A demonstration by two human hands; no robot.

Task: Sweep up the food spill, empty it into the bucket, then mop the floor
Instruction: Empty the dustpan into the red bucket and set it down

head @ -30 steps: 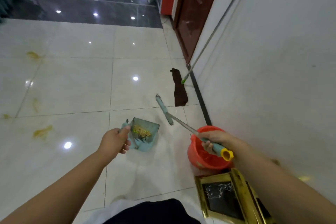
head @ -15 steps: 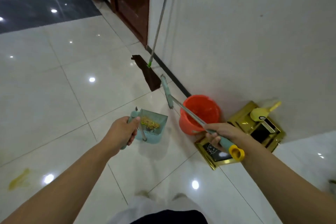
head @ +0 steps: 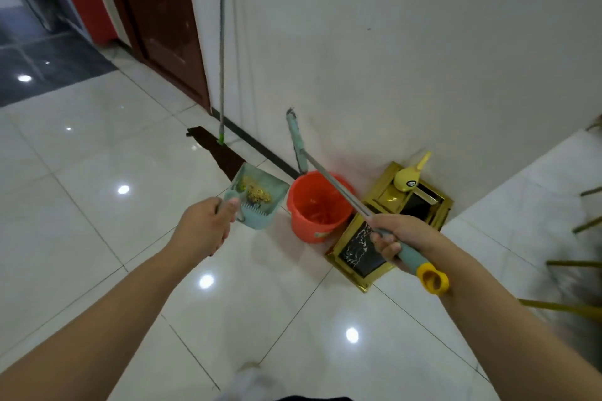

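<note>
My left hand grips the handle of a teal dustpan, held level just left of the orange bucket. A heap of yellowish food scraps lies in the pan. My right hand is closed on the teal grip of a long-handled broom; its metal shaft crosses over the bucket, and its narrow head points up against the white wall. The bucket stands on the floor by the wall. A mop with a green joint leans on the wall, its dark cloth head flat on the tiles.
A gold-framed black panel lies on the floor right of the bucket, with a yellow scoop-like tool on it. A dark wooden door is at the back left. Thin gold legs of furniture show at the right edge. Glossy white tiles cover the floor.
My view has swung right and closer to the wall. The dustpan has come up next to the bucket's left rim, and the broom head now rests higher against the wall.
</note>
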